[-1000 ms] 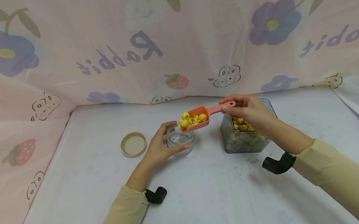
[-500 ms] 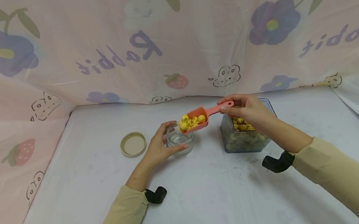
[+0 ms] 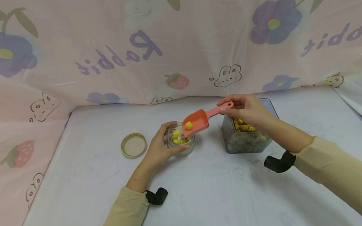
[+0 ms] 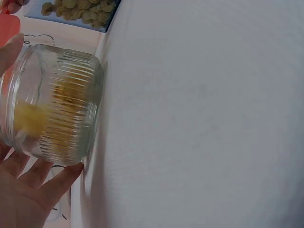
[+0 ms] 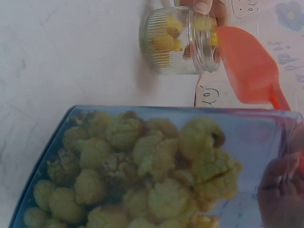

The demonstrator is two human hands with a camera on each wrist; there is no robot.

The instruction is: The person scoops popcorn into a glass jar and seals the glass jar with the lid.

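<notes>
My left hand (image 3: 159, 151) curls round a clear ribbed glass jar (image 4: 71, 107) standing on the table, thumb on the near side and fingers on the far side. Yellow popcorn (image 3: 179, 138) lies inside the jar, also visible through its wall in both wrist views. Between thumb and fingers, my right hand (image 3: 248, 112) pinches the handle of a coral-pink scoop (image 3: 199, 120). The scoop tilts left, its lip over the jar's mouth. One popcorn piece (image 3: 188, 125) sits near that lip.
Below my right hand stands a clear square container (image 3: 241, 144), partly full of popcorn (image 5: 152, 161). A round lid (image 3: 134, 145) lies left of the jar on the white-covered table (image 3: 194, 207). Behind the table hangs a printed curtain (image 3: 192, 42).
Most of the popcorn has left the scoop and dropped into the jar, which was bare inside before. The scoop has tilted further and shifted slightly left. My left hand stays in place.
</notes>
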